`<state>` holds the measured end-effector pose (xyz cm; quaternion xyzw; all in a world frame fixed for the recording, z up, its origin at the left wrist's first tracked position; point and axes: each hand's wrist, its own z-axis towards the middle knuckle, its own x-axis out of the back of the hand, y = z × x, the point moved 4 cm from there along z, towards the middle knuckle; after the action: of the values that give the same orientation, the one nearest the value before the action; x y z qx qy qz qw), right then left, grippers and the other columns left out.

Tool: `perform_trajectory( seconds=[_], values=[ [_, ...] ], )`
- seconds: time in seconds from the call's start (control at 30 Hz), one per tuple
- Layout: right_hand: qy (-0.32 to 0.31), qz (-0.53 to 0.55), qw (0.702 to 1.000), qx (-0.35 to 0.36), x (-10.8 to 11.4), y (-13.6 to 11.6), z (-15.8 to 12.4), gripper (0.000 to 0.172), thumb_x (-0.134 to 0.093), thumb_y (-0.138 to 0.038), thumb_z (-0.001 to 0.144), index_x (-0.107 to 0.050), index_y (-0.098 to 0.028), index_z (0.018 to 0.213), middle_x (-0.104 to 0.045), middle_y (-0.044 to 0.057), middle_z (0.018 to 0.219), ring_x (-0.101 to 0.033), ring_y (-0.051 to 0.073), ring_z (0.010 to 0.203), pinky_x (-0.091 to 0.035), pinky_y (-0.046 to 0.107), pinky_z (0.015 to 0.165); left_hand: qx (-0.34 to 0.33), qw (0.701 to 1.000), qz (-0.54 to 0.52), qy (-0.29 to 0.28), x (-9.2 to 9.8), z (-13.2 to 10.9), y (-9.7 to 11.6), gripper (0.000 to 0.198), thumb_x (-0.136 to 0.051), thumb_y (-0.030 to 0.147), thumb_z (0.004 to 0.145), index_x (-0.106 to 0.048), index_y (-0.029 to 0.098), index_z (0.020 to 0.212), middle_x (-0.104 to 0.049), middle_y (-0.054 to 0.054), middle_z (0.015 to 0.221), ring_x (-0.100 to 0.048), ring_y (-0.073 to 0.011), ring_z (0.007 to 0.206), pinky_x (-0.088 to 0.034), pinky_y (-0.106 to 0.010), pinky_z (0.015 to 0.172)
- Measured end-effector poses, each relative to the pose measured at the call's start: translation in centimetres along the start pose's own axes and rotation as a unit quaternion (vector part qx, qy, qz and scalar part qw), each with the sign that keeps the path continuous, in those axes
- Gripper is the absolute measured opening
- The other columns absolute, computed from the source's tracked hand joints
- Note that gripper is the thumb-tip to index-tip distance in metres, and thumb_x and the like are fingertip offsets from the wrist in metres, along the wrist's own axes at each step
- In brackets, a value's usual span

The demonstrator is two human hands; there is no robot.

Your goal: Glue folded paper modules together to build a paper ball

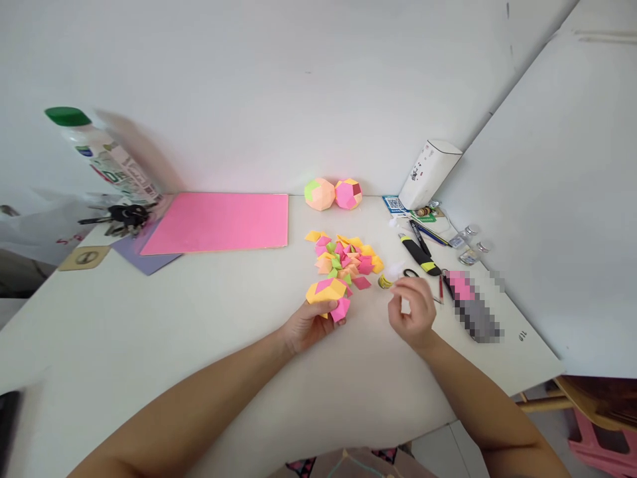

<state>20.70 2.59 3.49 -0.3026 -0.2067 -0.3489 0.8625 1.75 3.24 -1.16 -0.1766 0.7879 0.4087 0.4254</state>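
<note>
My left hand (308, 325) is closed on a partly built paper ball (324, 291) of yellow and pink folded faces, with the thumb over its near side. Just beyond it lies a pile of folded paper pieces (343, 255) in pink, orange, yellow and green. To the right, my right hand (414, 311) is raised with thumb and fingertips pinched together; whatever is between them, if anything, is too small to make out. Beside those fingers stands a small jar with a yellow label (384, 282), and white fluff (394, 270) lies behind it.
Two finished paper balls (319, 194) rest against the wall. A pink board (223, 222), keys (124, 216) and a green-capped bottle (112, 156) stand left. On the right are a utility knife (418, 253), pens (432, 234), glass vials (472, 252) and a white box (430, 172).
</note>
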Motion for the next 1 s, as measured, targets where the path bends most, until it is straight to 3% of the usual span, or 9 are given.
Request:
perform_trajectory(
  seconds=[0.07, 0.17, 0.27, 0.37, 0.5, 0.6, 0.77, 0.87, 1.0],
  values=[
    [-0.091, 0.030, 0.995, 0.018, -1.1, -0.6, -0.3, 0.029, -0.048, -0.010, 0.078, -0.055, -0.023, 0.102, -0.058, 0.012, 0.102, -0.061, 0.022, 0.086, -0.053, 0.039, 0.072, 0.004, 1.000, -0.002, 0.004, 0.0, 0.0, 0.0, 0.024, -0.070, 0.011, 0.067, -0.063, 0.015, 0.089, -0.061, -0.001, 0.073, -0.056, -0.0119, 0.065, -0.047, -0.026, 0.060],
    [-0.243, 0.011, 0.969, -0.029, -3.2, -0.5, -0.8, 0.035, -0.048, -0.016, 0.081, -0.053, -0.020, 0.116, -0.046, 0.016, 0.128, -0.061, 0.019, 0.083, -0.054, 0.035, 0.066, 0.007, 1.000, 0.002, 0.002, 0.0, -0.1, -0.1, 0.023, -0.070, 0.011, 0.067, -0.063, 0.015, 0.090, -0.061, -0.001, 0.071, -0.055, -0.0116, 0.062, -0.047, -0.026, 0.060],
    [-0.309, -0.021, 0.947, -0.080, -4.2, -0.1, -1.0, 0.040, -0.051, -0.020, 0.081, -0.051, -0.018, 0.120, -0.043, 0.017, 0.132, -0.061, 0.021, 0.087, -0.054, 0.036, 0.065, 0.008, 1.000, 0.006, -0.006, 0.0, 0.0, -0.1, 0.023, -0.069, 0.012, 0.068, -0.063, 0.015, 0.090, -0.061, -0.001, 0.071, -0.055, -0.0116, 0.063, -0.047, -0.027, 0.061],
    [-0.307, -0.003, 0.946, -0.102, -4.4, 0.2, -0.9, 0.037, -0.052, -0.019, 0.080, -0.054, -0.017, 0.117, -0.051, 0.014, 0.123, -0.059, 0.022, 0.095, -0.053, 0.036, 0.070, 0.008, 1.000, 0.012, -0.009, 0.0, 0.0, -0.1, 0.022, -0.069, 0.012, 0.069, -0.063, 0.015, 0.090, -0.060, 0.000, 0.072, -0.055, -0.0115, 0.063, -0.047, -0.027, 0.062],
    [-0.243, 0.122, 0.951, -0.149, -4.1, 0.6, -0.5, 0.021, -0.050, -0.021, 0.084, -0.065, -0.017, 0.098, -0.063, 0.011, 0.101, -0.061, 0.020, 0.088, -0.052, 0.033, 0.069, 0.006, 1.000, 0.016, -0.007, -0.1, 0.0, -0.1, 0.024, -0.070, 0.012, 0.068, -0.064, 0.015, 0.091, -0.061, -0.001, 0.072, -0.055, -0.0114, 0.062, -0.047, -0.026, 0.061],
    [-0.209, 0.241, 0.918, -0.236, -3.8, 0.8, -0.3, 0.015, -0.057, -0.027, 0.081, -0.069, -0.018, 0.084, -0.066, 0.008, 0.086, -0.062, 0.018, 0.078, -0.051, 0.030, 0.066, 0.010, 1.000, 0.014, -0.005, 0.0, 0.0, -0.2, 0.023, -0.070, 0.013, 0.068, -0.064, 0.014, 0.091, -0.063, -0.002, 0.071, -0.057, -0.0119, 0.062, -0.047, -0.026, 0.061],
    [-0.203, 0.339, 0.852, -0.345, -3.5, 0.1, -0.9, 0.019, -0.068, -0.034, 0.073, -0.067, -0.019, 0.085, -0.066, 0.003, 0.074, -0.060, 0.014, 0.065, -0.050, 0.029, 0.060, 0.006, 1.000, -0.013, 0.004, 0.3, 0.1, -0.4, 0.027, -0.069, 0.012, 0.069, -0.064, 0.014, 0.096, -0.068, -0.008, 0.088, -0.062, -0.0176, 0.084, -0.049, -0.029, 0.079],
    [-0.198, 0.339, 0.852, -0.347, -3.5, -0.3, -1.1, 0.024, -0.071, -0.033, 0.069, -0.066, -0.019, 0.088, -0.065, 0.002, 0.076, -0.060, 0.015, 0.067, -0.050, 0.030, 0.062, -0.006, 1.000, -0.022, 0.002, 0.1, 0.2, -0.3, 0.029, -0.069, 0.012, 0.069, -0.063, 0.013, 0.097, -0.068, -0.009, 0.095, -0.061, -0.0197, 0.096, -0.046, -0.032, 0.090],
    [-0.208, 0.319, 0.874, -0.301, -3.3, -0.6, -0.7, 0.016, -0.068, -0.031, 0.073, -0.067, -0.018, 0.082, -0.064, 0.004, 0.076, -0.059, 0.015, 0.068, -0.048, 0.030, 0.063, -0.023, 0.999, -0.023, -0.009, -0.1, 0.2, 0.0, 0.024, -0.067, 0.013, 0.071, -0.063, 0.012, 0.095, -0.067, -0.010, 0.095, -0.061, -0.0204, 0.099, -0.044, -0.033, 0.094]
  ],
)
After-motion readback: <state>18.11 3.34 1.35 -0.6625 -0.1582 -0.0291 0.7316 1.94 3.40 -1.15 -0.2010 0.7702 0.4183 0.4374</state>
